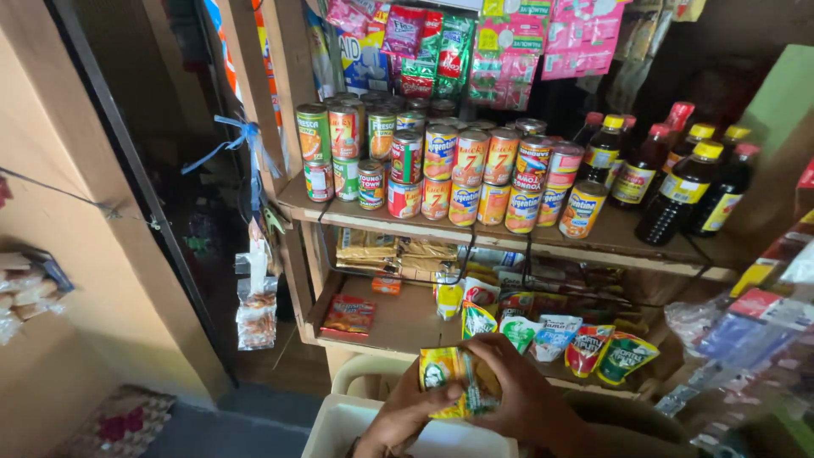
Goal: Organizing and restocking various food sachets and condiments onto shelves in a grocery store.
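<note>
Both my hands meet at the bottom centre, low in front of a wooden shelf unit. My left hand (400,417) and my right hand (519,387) together grip a small bundle of yellow and green sachet packs (445,375), fingers wrapped around it. The bundle is held over a white plastic tub (339,428) whose rim shows below my hands. Just beyond my fingers, several standing sauce pouches (555,335) in white, red and green line the front of the lower shelf (398,326).
The upper shelf (627,246) carries stacked tin cans (462,174) and dark sauce bottles (678,182) with yellow and red caps. Snack strips hang above. A red flat box (348,315) lies on the lower shelf. Bagged snacks (256,309) hang at left, beside a wooden wall.
</note>
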